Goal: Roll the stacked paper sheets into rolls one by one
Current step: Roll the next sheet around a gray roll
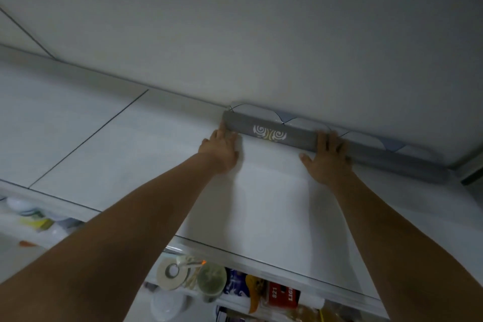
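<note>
Two grips down: left grip [220, 150] and right grip [326, 158] flat, fingers straight, pressing grey roll [269, 134] under fingertips, stacked sheets [274, 191] beneath palms. Seemingly rolled through; next, lift clear, start another.

Shelf clutter [211, 280] — blurred, cut off.
</note>
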